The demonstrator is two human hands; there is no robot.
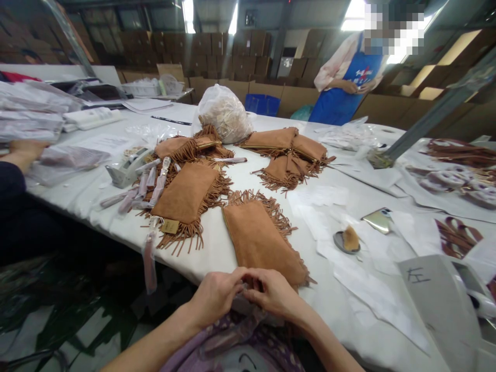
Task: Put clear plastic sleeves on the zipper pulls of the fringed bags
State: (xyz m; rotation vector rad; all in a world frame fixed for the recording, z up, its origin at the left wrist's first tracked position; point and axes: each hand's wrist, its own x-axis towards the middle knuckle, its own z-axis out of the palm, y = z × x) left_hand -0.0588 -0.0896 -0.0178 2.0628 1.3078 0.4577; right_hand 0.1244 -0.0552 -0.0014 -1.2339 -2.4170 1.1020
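Close to my body at the table's edge, my left hand (217,292) and my right hand (273,292) meet with fingers pinched together. From between them a brown strap in clear plastic wrap (236,336) hangs over my lap; my fingers hide its upper end. Just beyond my hands lies a tan suede pouch with fringe (263,237). To its left is another fringed pouch (186,191) with a gold tag (169,226) at its corner. Several plastic-wrapped straps (141,186) rest beside that pouch, and one wrapped strap (149,258) dangles over the edge.
More fringed pouches (289,150) lie farther back, near a stuffed clear bag (225,113). At right are a round dish with a tan lump (346,240), a phone (377,220) and a grey machine (437,305). A co-worker in a blue apron (349,82) stands across; another person's arm (23,152) reaches in left.
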